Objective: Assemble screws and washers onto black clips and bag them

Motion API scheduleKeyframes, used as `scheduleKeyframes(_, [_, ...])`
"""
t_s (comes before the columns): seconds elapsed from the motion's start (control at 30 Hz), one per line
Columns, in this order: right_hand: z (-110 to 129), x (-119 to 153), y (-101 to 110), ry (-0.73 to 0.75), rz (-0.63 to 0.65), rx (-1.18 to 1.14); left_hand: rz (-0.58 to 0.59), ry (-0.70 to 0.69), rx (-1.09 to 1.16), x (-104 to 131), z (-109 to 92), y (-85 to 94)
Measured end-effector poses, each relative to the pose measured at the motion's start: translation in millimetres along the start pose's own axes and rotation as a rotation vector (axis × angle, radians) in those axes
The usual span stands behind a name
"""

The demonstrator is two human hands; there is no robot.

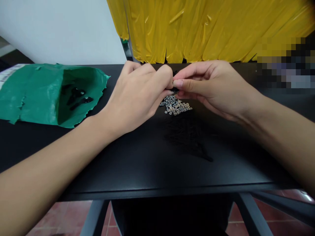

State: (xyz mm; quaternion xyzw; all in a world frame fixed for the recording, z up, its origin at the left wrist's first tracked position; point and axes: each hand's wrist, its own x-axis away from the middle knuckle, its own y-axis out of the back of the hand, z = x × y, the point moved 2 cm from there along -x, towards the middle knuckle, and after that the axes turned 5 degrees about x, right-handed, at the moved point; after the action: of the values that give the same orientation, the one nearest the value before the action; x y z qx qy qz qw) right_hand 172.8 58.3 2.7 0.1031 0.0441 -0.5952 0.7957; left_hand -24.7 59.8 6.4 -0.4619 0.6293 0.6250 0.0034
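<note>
My left hand and my right hand meet above the middle of the black table. The fingers of both are pinched around a small black piece, mostly hidden between the fingertips. Just below the hands lies a pile of small silvery screws and round nuts or washers. Nearer the front edge, a heap of thin black strips or parts blends into the dark tabletop.
At the left a torn green plastic bag lies open towards the right, with black parts inside. Behind the table hang yellow plastic sheets beside a white panel. A pixelated patch covers the far right.
</note>
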Motion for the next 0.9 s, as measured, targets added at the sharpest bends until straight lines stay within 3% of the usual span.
scheduleKeyframes(0.23, [0,0,3,-0.036,0.074,-0.063,-0.027,-0.065,-0.009,2,3,2.0])
scheduleKeyframes(0.43, [1,0,3,-0.095,0.076,-0.078,-0.032,-0.182,-0.191,-2,3,4.2])
scheduleKeyframes(0.67, [4,2,3,-0.218,0.055,-0.113,-0.185,-0.279,-0.314,2,-2,2.2])
scheduleKeyframes(0.9, [1,3,4,-0.195,0.120,-0.137,-0.183,-0.298,-0.292,4,-7,5.3])
